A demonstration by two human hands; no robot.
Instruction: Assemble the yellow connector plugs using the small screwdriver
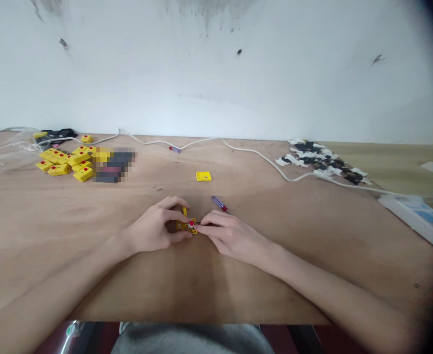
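Near the front middle of the table, a small opened yellow plastic case [181, 226] shows metal parts and a red button [191, 224]. My left hand [159, 223] is closed around its left side, thumb in front and fingers behind. A narrow yellow piece [184, 211] stands up by the left fingertips. The fingers of my right hand [227, 231] are closed and meet the case's right end beside the button. A thin dark bit shows at those fingertips, too small to name. Just behind the right hand lies a screwdriver [219, 203] with a clear purple handle and red collar.
A flat yellow cover [203, 176] lies beyond my hands. At the back left are several yellow cases with red buttons [59, 169] and a plastic bag [10, 152]. Another screwdriver [174, 149] rests by a white cable [253, 151]. Black and white parts [323, 160] are heaped right.
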